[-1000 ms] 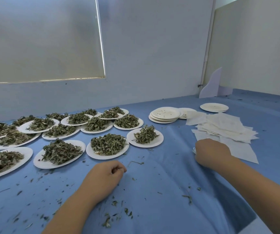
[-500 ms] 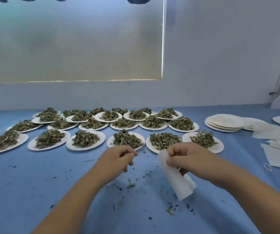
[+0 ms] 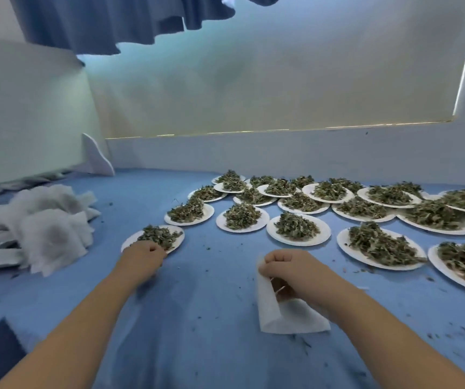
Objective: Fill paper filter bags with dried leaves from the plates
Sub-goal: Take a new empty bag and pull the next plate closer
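Left hand (image 3: 141, 256): curled at rim of round white paper plate (image 3: 127, 243) of dried green leaves (image 3: 159, 235), grasp cannot tell | right hand (image 3: 290, 269): pinches white paper filter bag (image 3: 267, 307)

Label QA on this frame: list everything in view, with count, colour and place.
plates: about twenty, overlap blocks an exact count; white; centre to right
dried leaves: a pile on each plate; green-brown
filter bag: one; white; near centre, empty, stood on the cloth
filled bags: a heap, count unclear; white; left
tablecloth: one; blue; covers the table
leaf crumbs: scattered; dark; on the cloth
blind: one; pale; back wall
curtain: one; blue; top left
left hand: fingers curled at the leftmost plate's near rim; any hold hidden
right hand: pinches the filter bag's top edge
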`<state>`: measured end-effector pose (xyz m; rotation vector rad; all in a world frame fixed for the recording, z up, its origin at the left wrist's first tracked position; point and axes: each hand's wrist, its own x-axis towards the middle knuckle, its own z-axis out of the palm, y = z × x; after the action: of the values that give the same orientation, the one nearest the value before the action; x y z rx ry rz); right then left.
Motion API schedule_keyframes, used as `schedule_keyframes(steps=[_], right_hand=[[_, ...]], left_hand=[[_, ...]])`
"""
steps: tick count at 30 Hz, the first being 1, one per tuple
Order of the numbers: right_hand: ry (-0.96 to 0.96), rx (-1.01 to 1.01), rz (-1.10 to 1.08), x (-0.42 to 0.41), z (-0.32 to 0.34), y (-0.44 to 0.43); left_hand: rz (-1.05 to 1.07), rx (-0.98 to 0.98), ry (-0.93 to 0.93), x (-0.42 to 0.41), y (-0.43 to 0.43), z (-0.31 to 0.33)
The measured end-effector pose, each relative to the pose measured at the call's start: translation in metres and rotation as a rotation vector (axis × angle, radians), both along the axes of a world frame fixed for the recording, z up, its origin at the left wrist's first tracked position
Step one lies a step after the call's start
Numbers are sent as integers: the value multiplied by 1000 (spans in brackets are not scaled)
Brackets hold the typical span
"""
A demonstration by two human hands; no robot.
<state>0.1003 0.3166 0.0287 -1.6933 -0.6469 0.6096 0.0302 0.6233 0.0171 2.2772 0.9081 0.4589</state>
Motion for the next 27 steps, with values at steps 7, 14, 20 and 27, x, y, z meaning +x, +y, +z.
schedule_keyframes(steps=[7,14,20,27], right_hand=[[38,26,-38,11,-29,1],[-41,1,-99,2,-28,5],[-54,-2,-107,-4,-26,3],[-58,3,-119,-5,-25,2]], left_hand=[[374,-276,-192,0,77,-10],[418,-319,-91,12,105,-7],[319,-335,35,21,103,1],[268,-551,-71,13,91,7]])
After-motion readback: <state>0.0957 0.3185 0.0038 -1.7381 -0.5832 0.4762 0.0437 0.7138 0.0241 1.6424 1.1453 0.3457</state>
